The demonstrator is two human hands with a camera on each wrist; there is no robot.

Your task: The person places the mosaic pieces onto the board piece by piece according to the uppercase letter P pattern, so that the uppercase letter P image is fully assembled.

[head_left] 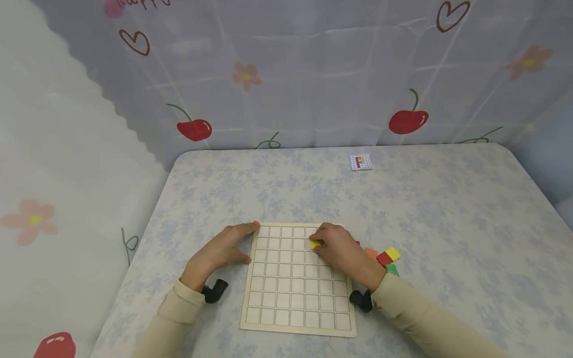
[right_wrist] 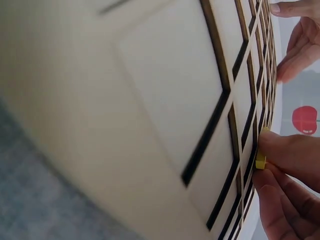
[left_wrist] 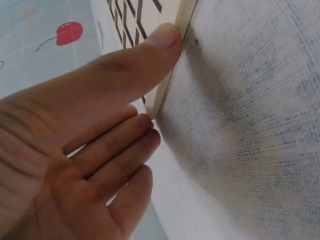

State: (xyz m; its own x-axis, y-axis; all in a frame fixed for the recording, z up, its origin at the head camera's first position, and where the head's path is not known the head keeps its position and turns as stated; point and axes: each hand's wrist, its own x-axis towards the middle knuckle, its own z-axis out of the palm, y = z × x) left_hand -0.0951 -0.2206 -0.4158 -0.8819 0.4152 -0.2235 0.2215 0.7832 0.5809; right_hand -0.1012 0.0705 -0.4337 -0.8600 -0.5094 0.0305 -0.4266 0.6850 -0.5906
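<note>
Board (head_left: 291, 286): pale wood, square cells ruled seven by seven, plain rim all round, corners slightly rounded. Lies flat on the blue-and-white cloth (head_left: 470, 238), in front of the person. Right wrist view shows cell edges as dark brown lines, near part of the board blurred. Left wrist view shows the board's thin pale side

Yellow tile (head_left: 315, 244): small, bright yellow, plain, with some thickness seen from the right wrist. It is at the board's second row from the far edge, right of the middle column, partly covered by fingers. Cannot tell if it sits fully in a cell

Right hand (head_left: 337, 247): pinching the yellow tile between thumb and fingers, over the far right part of the board. Left hand (head_left: 220, 248): fingers extended, thumb apart from them, touching the board's left edge near the far corner; carries nothing

Loose tiles right of the board, beyond the right hand: orange (head_left: 371, 253), red (head_left: 384, 258), a second yellow (head_left: 393, 253), green (head_left: 392, 269). Red and second yellow touch. Orange partly hidden by the hand. Small card (head_left: 360, 162) near the far table edge, white grid with red and yellow squares
</note>
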